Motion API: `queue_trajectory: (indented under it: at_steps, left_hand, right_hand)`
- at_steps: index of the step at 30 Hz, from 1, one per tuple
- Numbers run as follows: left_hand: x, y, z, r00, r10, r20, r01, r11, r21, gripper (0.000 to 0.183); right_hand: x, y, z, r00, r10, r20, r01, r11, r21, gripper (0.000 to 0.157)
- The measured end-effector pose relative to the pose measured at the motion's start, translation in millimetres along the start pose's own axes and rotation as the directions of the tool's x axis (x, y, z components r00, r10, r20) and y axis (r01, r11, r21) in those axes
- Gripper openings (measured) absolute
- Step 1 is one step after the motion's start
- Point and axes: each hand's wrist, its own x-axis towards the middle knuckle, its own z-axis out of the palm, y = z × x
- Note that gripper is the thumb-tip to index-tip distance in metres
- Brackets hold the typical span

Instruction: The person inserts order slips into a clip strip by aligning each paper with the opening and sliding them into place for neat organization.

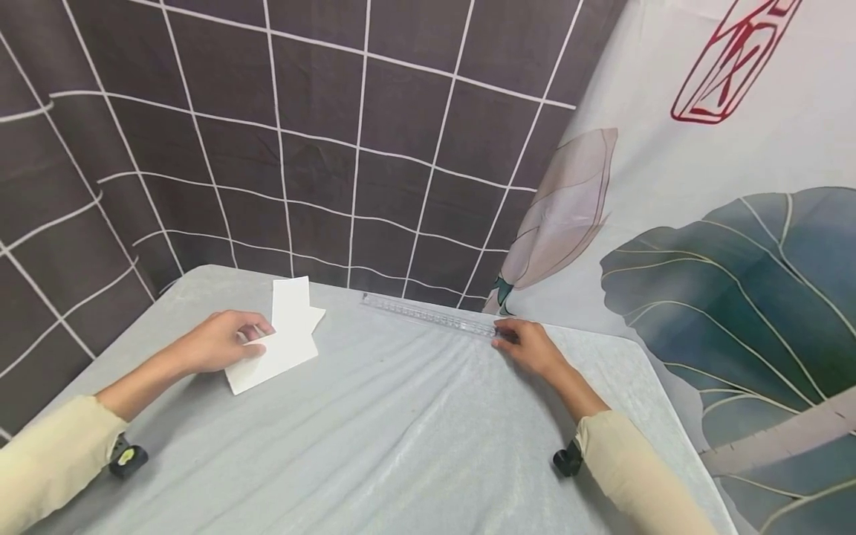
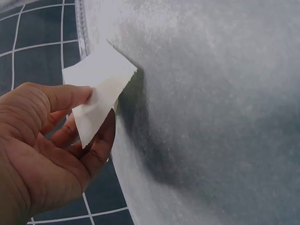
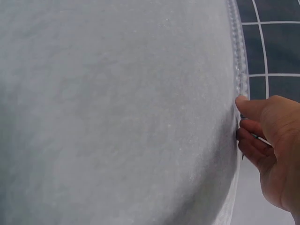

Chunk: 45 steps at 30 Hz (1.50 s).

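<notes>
My left hand (image 1: 224,340) pinches white paper (image 1: 284,345) between the thumb on top and the fingers beneath, over the left part of the table. The paper looks folded or layered, with angled corners; in the left wrist view a sheet (image 2: 101,77) shows a rough edge, tilted above the cloth. At the table's far edge lies a long clear plastic strip (image 1: 428,315) with a row of small bumps. Its right end is between the thumb and fingers of my right hand (image 1: 531,348). Those fingers hide that end; in the right wrist view the strip (image 3: 239,51) runs along the edge.
A pale grey cloth (image 1: 401,431) with wrinkles covers the table. Behind the far edge hangs a dark curtain (image 1: 321,178) with a white grid. A white curtain with leaf prints (image 1: 735,282) hangs at the right.
</notes>
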Motion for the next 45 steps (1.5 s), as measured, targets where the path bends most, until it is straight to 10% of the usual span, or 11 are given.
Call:
queue_trajectory:
  at_steps: [21,35,45]
  left_hand:
    - [6.3,13.9,15.3,0.982,-0.166,0.091,0.185,0.945,-0.271,0.036]
    - [9.5,17.7,24.8,0.953,-0.269,0.142,0.304,0.812,-0.499,0.051]
    - [15.6,15.5,34.6,0.915,-0.345,0.207,0.395,0.669,-0.629,0.060]
  right_hand:
    - [14,6,-4.5,0.992,0.105,0.064,-0.108,0.993,0.047,0.027]
    - [14,6,-7.8,0.990,0.112,0.083,-0.117,0.991,0.063,0.026]
    - [12,8,-9.0,0.992,0.099,0.076,-0.105,0.991,0.078,0.026]
